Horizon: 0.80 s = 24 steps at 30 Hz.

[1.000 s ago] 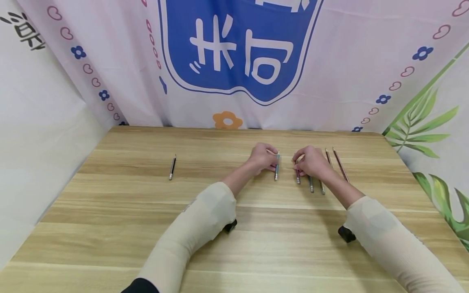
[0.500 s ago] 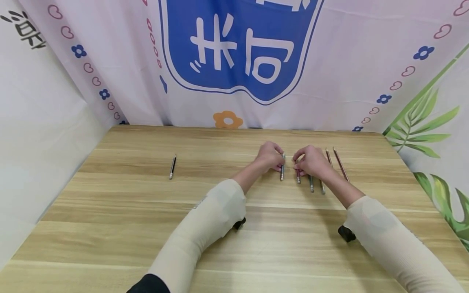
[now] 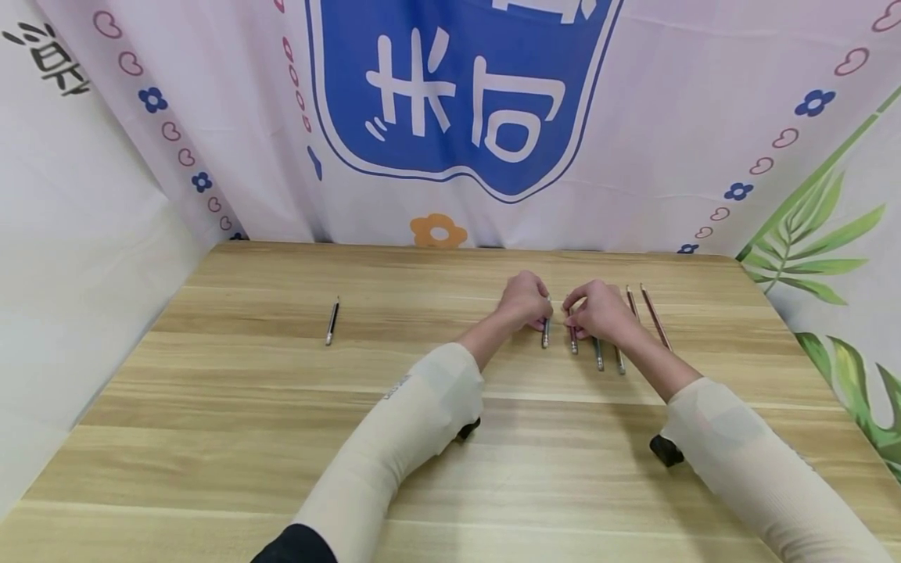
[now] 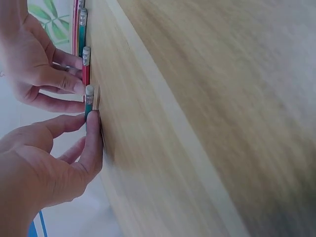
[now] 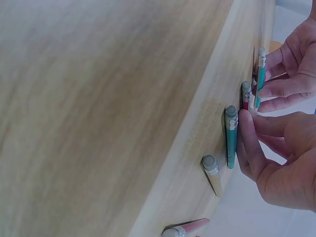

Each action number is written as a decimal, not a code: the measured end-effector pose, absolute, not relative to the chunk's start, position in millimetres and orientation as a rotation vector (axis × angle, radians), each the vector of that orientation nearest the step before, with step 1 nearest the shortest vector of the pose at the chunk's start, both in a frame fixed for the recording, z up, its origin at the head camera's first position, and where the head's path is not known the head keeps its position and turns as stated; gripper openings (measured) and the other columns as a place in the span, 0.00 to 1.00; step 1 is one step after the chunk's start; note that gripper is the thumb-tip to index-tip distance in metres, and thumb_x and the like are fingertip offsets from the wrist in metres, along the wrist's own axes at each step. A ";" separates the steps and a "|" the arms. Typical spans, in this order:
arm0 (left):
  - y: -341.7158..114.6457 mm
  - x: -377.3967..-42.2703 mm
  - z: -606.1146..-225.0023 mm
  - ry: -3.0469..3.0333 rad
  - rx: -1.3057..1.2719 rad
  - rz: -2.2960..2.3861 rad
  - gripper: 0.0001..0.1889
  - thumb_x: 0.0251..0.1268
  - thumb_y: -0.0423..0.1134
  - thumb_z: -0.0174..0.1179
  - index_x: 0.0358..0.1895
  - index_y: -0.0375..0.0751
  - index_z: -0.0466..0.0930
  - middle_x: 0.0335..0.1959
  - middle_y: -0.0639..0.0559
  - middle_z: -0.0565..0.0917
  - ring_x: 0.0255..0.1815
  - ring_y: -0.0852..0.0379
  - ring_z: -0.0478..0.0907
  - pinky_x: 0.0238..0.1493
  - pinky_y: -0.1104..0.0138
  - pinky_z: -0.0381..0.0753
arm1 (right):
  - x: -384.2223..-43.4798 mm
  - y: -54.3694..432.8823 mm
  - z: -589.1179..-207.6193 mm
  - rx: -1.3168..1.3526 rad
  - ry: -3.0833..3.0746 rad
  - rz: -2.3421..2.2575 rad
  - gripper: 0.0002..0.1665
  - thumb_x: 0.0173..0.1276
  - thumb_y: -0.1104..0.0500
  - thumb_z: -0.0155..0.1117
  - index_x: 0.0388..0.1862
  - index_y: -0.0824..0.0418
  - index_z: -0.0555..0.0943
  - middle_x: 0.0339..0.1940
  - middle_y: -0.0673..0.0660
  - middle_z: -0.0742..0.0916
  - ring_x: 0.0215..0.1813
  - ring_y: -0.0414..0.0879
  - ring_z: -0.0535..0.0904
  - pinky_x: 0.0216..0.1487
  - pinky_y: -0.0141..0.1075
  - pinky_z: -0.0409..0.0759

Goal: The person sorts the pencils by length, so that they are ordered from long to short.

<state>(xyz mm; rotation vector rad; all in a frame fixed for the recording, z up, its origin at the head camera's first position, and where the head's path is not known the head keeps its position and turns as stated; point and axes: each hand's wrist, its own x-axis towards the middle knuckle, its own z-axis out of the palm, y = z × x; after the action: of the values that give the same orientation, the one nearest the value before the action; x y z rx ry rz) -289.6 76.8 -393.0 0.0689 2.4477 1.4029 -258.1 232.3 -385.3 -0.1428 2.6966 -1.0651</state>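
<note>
My left hand pinches a teal pencil near its eraser half, between thumb and fingers. The pencil stands almost parallel to the others, eraser towards me. Just right of it, my right hand holds a red pencil by thumb and fingertips, low at the table. A narrow gap separates the two pencils. Beside and partly under the right hand lie another teal pencil and a yellowish pencil. Further right, a dark red pencil slants, its lower end hidden by the right wrist.
A black pencil lies alone on the left of the wooden table. A printed cloth hangs along the table's back edge. Another pencil shows its upper part beyond the right hand.
My left hand has moved right with the teal pencil, bringing it closer to the red one. The right hand has stayed in place.
</note>
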 end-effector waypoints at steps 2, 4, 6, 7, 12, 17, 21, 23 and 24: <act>77.5 -290.0 -392.6 2.478 0.086 1.356 0.09 0.60 0.19 0.65 0.43 0.28 0.82 0.27 0.41 0.85 0.13 0.58 0.76 0.20 0.70 0.86 | -258.3 232.3 -385.2 -0.142 2.693 -1.069 0.13 0.67 0.74 0.66 0.51 0.76 0.84 0.32 0.64 0.91 0.24 0.42 0.86 0.29 0.33 0.89; 77.8 -290.4 -392.9 2.494 0.097 1.333 0.09 0.60 0.19 0.65 0.42 0.28 0.82 0.27 0.40 0.86 0.11 0.58 0.76 0.19 0.71 0.86 | -258.3 232.2 -385.1 -0.142 2.691 -1.072 0.13 0.67 0.74 0.66 0.51 0.76 0.84 0.31 0.64 0.91 0.24 0.42 0.86 0.29 0.32 0.89; 77.7 -290.7 -393.4 2.500 0.105 1.328 0.09 0.60 0.19 0.65 0.42 0.27 0.82 0.25 0.41 0.85 0.11 0.58 0.76 0.18 0.71 0.85 | -258.3 232.3 -385.1 -0.143 2.691 -1.074 0.13 0.67 0.74 0.65 0.51 0.76 0.84 0.31 0.64 0.91 0.24 0.42 0.86 0.29 0.32 0.89; 77.5 -290.8 -393.8 2.501 0.109 1.328 0.09 0.60 0.19 0.64 0.43 0.27 0.82 0.24 0.42 0.85 0.11 0.58 0.76 0.18 0.71 0.85 | -258.4 232.4 -385.2 -0.144 2.691 -1.075 0.13 0.67 0.74 0.65 0.51 0.76 0.84 0.32 0.64 0.91 0.24 0.42 0.86 0.29 0.32 0.89; 74.8 -290.0 -395.8 2.464 0.104 1.384 0.11 0.60 0.19 0.66 0.46 0.27 0.83 0.20 0.46 0.81 0.12 0.58 0.76 0.19 0.69 0.87 | -258.2 232.4 -385.5 -0.139 2.698 -1.080 0.13 0.67 0.74 0.65 0.50 0.76 0.84 0.32 0.64 0.91 0.23 0.42 0.86 0.29 0.33 0.89; 71.7 -288.0 -398.7 2.370 0.110 1.506 0.13 0.60 0.18 0.66 0.48 0.26 0.83 0.18 0.45 0.81 0.12 0.58 0.76 0.19 0.69 0.87 | -258.3 231.9 -385.9 -0.142 2.696 -1.095 0.14 0.67 0.74 0.66 0.50 0.77 0.84 0.32 0.65 0.91 0.23 0.42 0.86 0.29 0.32 0.89; 68.5 -285.7 -401.1 2.298 0.147 1.584 0.13 0.60 0.17 0.66 0.48 0.24 0.84 0.21 0.43 0.82 0.14 0.58 0.77 0.20 0.69 0.87 | -258.0 232.1 -385.9 -0.140 2.698 -1.093 0.14 0.67 0.74 0.66 0.50 0.77 0.84 0.31 0.65 0.91 0.23 0.41 0.85 0.29 0.32 0.89; 66.7 -284.7 -401.6 2.270 0.164 1.605 0.13 0.61 0.17 0.66 0.49 0.24 0.83 0.25 0.42 0.83 0.16 0.58 0.78 0.22 0.69 0.87 | -257.7 232.2 -386.0 -0.138 2.699 -1.090 0.14 0.67 0.74 0.66 0.50 0.77 0.84 0.31 0.65 0.91 0.23 0.41 0.86 0.29 0.33 0.89; 65.9 -284.5 -402.1 2.258 0.169 1.615 0.13 0.61 0.17 0.66 0.49 0.24 0.83 0.27 0.41 0.84 0.17 0.58 0.78 0.22 0.69 0.88 | -257.6 232.2 -385.9 -0.137 2.699 -1.089 0.14 0.67 0.74 0.66 0.50 0.77 0.84 0.31 0.65 0.91 0.23 0.41 0.86 0.29 0.33 0.89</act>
<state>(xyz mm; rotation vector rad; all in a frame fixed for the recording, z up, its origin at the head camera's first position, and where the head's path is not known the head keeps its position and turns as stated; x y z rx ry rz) -284.5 65.9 -402.1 0.1691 2.2581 1.6148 -257.6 232.2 -385.9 -0.1365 2.6993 -1.0890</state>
